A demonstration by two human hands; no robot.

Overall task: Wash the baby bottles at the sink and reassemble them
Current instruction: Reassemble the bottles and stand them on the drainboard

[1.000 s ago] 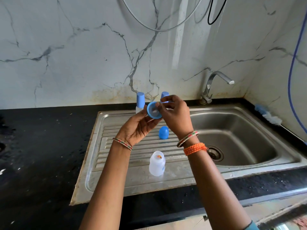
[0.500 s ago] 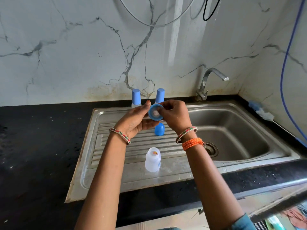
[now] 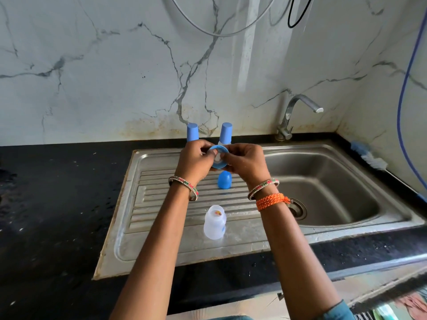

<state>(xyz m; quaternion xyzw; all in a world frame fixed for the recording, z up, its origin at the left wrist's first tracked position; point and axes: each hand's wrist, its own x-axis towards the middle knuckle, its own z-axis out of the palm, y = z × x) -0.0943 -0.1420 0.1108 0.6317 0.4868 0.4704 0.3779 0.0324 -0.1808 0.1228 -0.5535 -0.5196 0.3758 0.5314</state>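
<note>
both hands — left hand (image 3: 195, 158) and right hand (image 3: 245, 161) — pinch the blue collar ring (image 3: 218, 158) above the drainboard (image 3: 161, 204), seemingly seating a teat — a wet-fingered slip could drop it toward the open bottle (image 3: 214, 224).

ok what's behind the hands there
Two bottles with blue caps, one and the other, stand at the sink's back edge. The left hand and right hand, holding the blue ring, cover the bottles' lower bodies, so only the caps and one neck show.
</note>
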